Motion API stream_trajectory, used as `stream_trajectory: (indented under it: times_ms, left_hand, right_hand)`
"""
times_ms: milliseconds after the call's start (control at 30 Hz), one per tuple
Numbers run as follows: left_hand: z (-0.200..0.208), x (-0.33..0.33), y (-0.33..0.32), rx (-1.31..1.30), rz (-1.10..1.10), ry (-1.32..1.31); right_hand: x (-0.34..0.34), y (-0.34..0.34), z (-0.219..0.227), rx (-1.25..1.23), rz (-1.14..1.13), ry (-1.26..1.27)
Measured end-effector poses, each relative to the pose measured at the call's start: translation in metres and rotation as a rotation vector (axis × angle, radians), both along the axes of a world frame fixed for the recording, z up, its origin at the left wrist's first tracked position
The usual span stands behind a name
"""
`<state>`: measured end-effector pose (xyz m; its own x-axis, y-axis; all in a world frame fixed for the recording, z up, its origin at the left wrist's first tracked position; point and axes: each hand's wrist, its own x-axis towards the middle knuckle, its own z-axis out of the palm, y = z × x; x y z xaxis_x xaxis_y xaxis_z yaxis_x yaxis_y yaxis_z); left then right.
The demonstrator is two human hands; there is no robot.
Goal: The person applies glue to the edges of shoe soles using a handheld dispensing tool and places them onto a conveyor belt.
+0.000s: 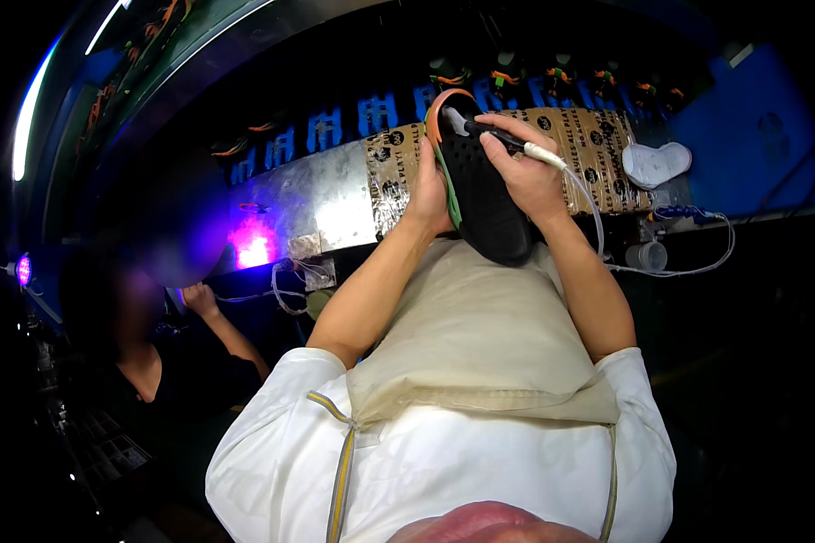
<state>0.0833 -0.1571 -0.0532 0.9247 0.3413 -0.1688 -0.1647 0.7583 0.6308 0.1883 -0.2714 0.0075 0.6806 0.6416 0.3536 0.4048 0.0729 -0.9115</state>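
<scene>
Left hand [431, 194] grips black, orange-and-green-edged perforated clog [487, 201]; right hand [532, 184] pinches black-and-white pen tool [541, 153], tip seemingly at clog's opening; press lightly.

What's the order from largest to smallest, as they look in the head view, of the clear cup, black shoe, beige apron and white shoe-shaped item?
1. Beige apron
2. Black shoe
3. White shoe-shaped item
4. Clear cup

That's apparent size only.

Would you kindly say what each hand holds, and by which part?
Left hand: black perforated shoe, by its green-edged side. Right hand: slim black-and-white corded tool, by its black shaft.
</scene>
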Motion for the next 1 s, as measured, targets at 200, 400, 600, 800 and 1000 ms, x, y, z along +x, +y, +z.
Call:
stream_trajectory:
  times_ms: [200, 400, 600, 800, 1000]
  left_hand:
    - [-0.001, 0.009, 0.038, 0.126, 0.031, -0.006]
    - [0.017, 0.012, 0.032, 0.071, -0.021, -0.075]
    - [0.026, 0.014, 0.001, 0.030, 0.040, -0.121]
    - [0.023, 0.007, 0.015, 0.010, -0.064, -0.241]
    - [0.029, 0.009, 0.011, -0.112, -0.005, -0.237]
  right_hand:
    - [-0.001, -0.045, 0.025, -0.403, 0.373, -0.301]
    - [0.006, -0.049, 0.049, -0.192, 0.284, -0.169]
    - [0.005, -0.006, 0.029, 0.180, 0.043, -0.162]
    - [0.016, -0.014, 0.027, 0.284, 0.414, -0.190]
    - [0.010, -0.015, 0.028, 0.128, 0.132, -0.548]
